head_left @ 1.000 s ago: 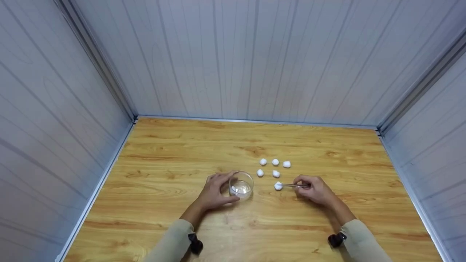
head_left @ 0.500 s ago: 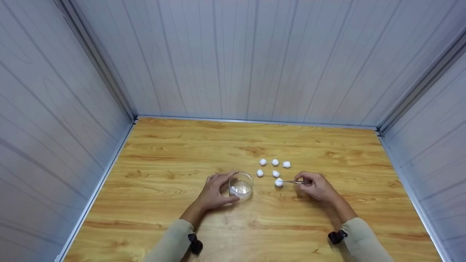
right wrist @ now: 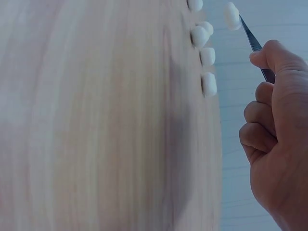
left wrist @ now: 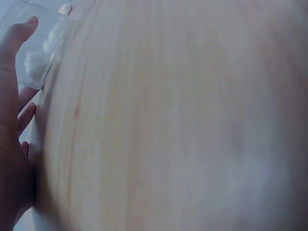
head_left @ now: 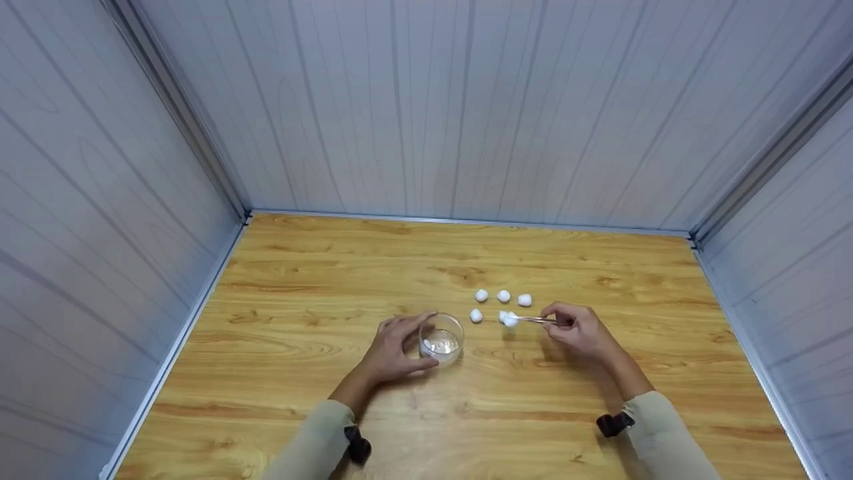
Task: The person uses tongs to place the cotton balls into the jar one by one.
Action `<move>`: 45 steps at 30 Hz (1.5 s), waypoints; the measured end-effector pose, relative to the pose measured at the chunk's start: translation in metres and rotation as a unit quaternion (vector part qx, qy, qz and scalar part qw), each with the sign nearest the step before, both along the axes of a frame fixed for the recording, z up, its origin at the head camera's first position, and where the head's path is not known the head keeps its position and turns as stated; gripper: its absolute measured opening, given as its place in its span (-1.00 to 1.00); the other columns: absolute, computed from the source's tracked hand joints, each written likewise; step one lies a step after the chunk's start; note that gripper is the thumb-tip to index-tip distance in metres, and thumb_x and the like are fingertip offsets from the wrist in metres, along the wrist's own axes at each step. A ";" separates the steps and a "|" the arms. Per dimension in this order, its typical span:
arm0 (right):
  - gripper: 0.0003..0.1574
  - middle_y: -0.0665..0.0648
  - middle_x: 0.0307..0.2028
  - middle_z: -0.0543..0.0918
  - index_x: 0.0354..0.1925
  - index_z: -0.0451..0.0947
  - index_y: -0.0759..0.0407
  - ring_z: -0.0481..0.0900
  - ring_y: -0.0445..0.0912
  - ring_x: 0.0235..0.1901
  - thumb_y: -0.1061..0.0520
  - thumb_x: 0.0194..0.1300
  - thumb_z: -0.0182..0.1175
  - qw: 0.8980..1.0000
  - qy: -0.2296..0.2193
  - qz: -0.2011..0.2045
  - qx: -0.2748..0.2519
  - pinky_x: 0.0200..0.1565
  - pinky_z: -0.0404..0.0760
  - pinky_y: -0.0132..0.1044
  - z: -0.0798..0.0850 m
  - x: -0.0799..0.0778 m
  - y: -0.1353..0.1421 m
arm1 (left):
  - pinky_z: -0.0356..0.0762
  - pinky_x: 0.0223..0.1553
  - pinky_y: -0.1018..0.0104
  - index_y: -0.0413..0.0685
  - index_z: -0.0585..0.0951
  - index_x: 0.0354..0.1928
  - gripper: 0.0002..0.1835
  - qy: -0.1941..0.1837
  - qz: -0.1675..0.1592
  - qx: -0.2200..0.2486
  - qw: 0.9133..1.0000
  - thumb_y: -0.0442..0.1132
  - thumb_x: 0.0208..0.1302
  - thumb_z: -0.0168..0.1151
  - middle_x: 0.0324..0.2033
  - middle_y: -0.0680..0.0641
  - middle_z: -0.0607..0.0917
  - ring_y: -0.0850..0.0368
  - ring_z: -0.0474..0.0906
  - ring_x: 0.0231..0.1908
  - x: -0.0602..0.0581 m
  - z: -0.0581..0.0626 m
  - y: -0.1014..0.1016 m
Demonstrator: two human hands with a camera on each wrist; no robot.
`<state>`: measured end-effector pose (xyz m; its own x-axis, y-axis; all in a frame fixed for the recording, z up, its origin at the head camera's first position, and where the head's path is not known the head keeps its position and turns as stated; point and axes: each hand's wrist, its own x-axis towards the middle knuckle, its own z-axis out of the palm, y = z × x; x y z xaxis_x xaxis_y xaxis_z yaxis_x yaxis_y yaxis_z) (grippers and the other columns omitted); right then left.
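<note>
In the head view my left hand (head_left: 393,350) holds a clear glass dish (head_left: 459,341) at its left side, thumb in front and fingers behind. White cotton balls (left wrist: 36,65) show through the dish wall in the left wrist view. My right hand (head_left: 581,333) pinches metal tweezers (head_left: 536,320) between thumb and forefinger, its other fingers curled. At the tweezers' tips is a cotton ball (right wrist: 232,16), raised off the table. In the head view it partly covers another cotton ball (head_left: 502,317) behind it.
Several loose cotton balls (head_left: 504,296) lie in short rows right of the dish and beyond it. The wood-grain table (head_left: 320,267) is bounded by pale panel walls (head_left: 426,113) at the back and sides. Black wrist devices (head_left: 614,424) sit at both cuffs.
The cotton ball in the tweezers has risen from the table and moved away from the person, towards the rows. My right hand moved slightly with it. The left hand and dish stayed put.
</note>
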<state>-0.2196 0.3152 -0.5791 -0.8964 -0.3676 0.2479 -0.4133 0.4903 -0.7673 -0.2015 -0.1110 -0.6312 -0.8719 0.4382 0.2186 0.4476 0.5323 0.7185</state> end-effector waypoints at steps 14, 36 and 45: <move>-0.84 -0.08 -0.51 0.39 -0.06 0.82 0.15 0.22 -0.35 -0.51 0.34 0.53 0.37 1.000 -0.017 -0.022 0.005 -0.40 0.30 -0.38 0.023 -0.011 -0.005 | 0.28 0.55 -0.47 0.22 0.50 0.67 0.00 0.002 0.000 0.000 1.000 0.19 0.20 0.66 0.45 -0.11 0.74 -0.25 0.59 0.47 -0.001 0.002 0.001; -0.80 -0.06 -0.52 0.38 -0.07 0.83 0.20 0.21 -0.35 -0.51 0.42 0.48 0.38 0.999 -0.002 -0.020 -0.042 -0.40 0.27 -0.40 0.026 -0.011 -0.018 | 0.21 0.59 -0.51 0.22 0.49 0.68 0.01 -0.019 0.002 0.005 1.000 0.21 0.19 0.67 0.41 -0.08 0.77 -0.26 0.57 0.48 -0.001 0.001 0.000; -0.79 -0.03 -0.55 0.38 -0.07 0.83 0.21 0.18 -0.37 -0.52 0.43 0.48 0.35 0.998 0.005 0.003 -0.056 -0.42 0.25 -0.41 0.028 -0.009 -0.032 | 0.22 0.59 -0.50 0.24 0.49 0.68 0.02 -0.013 0.002 0.007 1.000 0.22 0.17 0.68 0.41 -0.08 0.78 -0.28 0.57 0.50 -0.001 -0.002 -0.001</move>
<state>-0.2284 0.2832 -0.5511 -0.8913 -0.3427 0.2970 -0.4243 0.3986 -0.8131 -0.2025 -0.1119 -0.6331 -0.8794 0.4314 0.2017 0.4263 0.5245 0.7370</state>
